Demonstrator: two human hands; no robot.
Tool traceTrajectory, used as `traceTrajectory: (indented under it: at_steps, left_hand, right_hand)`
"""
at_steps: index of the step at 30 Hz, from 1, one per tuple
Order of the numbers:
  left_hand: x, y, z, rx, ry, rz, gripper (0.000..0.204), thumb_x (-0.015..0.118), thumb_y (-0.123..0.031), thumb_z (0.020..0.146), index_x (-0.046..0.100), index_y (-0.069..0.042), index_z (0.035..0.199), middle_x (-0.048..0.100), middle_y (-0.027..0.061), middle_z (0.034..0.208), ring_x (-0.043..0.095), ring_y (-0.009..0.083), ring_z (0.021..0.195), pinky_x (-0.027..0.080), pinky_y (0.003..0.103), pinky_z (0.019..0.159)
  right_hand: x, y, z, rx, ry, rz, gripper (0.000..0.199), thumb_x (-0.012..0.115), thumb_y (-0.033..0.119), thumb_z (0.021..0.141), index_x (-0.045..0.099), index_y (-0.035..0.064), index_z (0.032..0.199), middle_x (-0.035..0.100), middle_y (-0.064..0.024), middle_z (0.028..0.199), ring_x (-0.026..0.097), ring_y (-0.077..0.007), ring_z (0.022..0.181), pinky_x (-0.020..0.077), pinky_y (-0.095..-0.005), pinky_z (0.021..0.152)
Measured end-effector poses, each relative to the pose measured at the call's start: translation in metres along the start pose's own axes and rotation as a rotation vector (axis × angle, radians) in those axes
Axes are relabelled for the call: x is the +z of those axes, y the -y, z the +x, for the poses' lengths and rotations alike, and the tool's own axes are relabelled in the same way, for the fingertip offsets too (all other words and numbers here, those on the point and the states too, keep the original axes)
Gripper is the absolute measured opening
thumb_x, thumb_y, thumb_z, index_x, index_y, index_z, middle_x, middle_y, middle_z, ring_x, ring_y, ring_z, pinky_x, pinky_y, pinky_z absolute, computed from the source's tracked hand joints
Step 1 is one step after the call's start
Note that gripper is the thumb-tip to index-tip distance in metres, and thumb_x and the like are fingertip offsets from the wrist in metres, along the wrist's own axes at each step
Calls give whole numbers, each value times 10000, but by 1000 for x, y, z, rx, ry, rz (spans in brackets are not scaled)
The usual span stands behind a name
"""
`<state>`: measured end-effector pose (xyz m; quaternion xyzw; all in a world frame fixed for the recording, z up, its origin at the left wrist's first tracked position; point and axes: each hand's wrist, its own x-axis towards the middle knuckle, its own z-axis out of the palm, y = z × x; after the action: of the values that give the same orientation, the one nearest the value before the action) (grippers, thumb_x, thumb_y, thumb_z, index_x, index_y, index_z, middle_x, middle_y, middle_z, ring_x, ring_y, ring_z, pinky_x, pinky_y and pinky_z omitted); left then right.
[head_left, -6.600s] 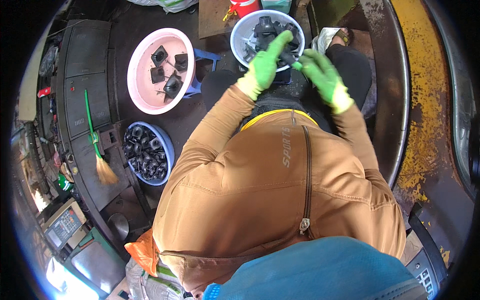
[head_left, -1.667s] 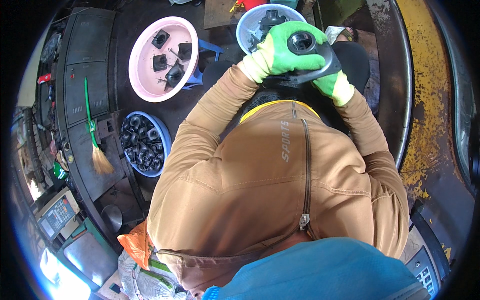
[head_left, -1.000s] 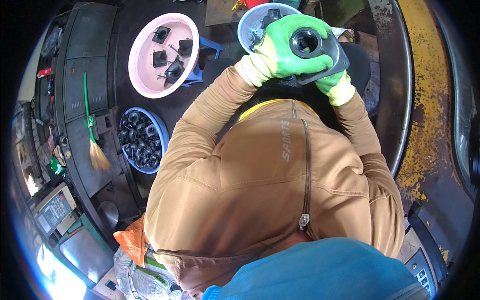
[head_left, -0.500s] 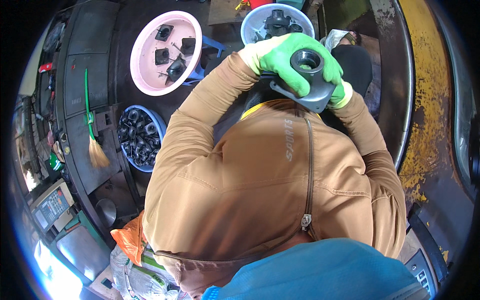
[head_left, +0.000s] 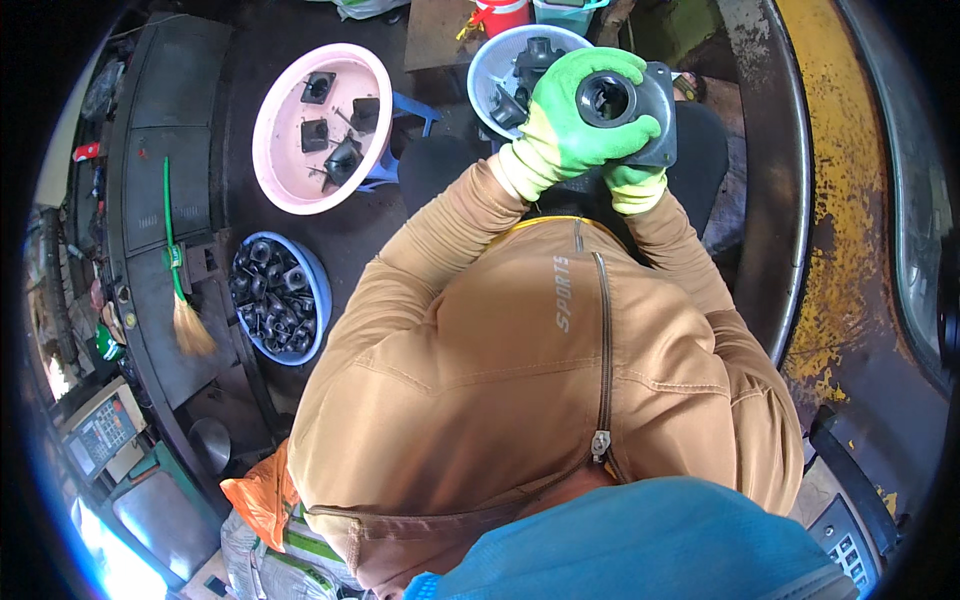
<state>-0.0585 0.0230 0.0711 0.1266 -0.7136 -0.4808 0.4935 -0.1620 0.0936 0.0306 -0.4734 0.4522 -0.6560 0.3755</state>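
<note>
Both my hands wear green gloves with pale yellow-green cuffs. A black flanged fitting (head_left: 658,135) with a round hollow neck and a square plate is between them, its opening turned up. My left hand (head_left: 572,112) curls its fingers and thumb round the neck. Below the fitting, my right hand (head_left: 636,187) grips it from the near side; most of its fingers are hidden behind the plate. Just beyond my left hand, a pale blue basket (head_left: 484,68) holds more black fittings (head_left: 538,58).
A pink basin (head_left: 268,150) at the left holds several black parts, near a blue stool (head_left: 412,112). Nearer, a blue tub (head_left: 322,290) is full of black fittings. A broom (head_left: 172,250) leans by dark cabinets. A rusty yellow machine panel (head_left: 838,220) stands at the right.
The fitting has tilted and turned, so its opening and plate face differently. My left hand has shifted round the neck, and my right hand has dropped lower behind the fitting.
</note>
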Motion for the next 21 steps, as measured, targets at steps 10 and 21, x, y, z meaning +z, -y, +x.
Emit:
traceTrajectory:
  at_steps: [10,21]
  left_hand:
    - [-24,-20,14,20,265,-67,401,836,-127,633,668,-40,987,685,96,994,655,195,912,521,320,843]
    - [-34,-21,14,-179,552,-213,384,772,-111,655,665,-39,1017,671,113,1121,612,226,1068,472,368,954]
  right_hand:
    - [-11,40,-3,-247,236,-775,540,723,225,812,523,76,1291,600,-81,1239,605,-239,1116,508,-342,898]
    - [-21,45,-7,-32,400,-415,463,781,155,754,611,56,1173,658,-95,1101,650,-245,1015,523,-347,870]
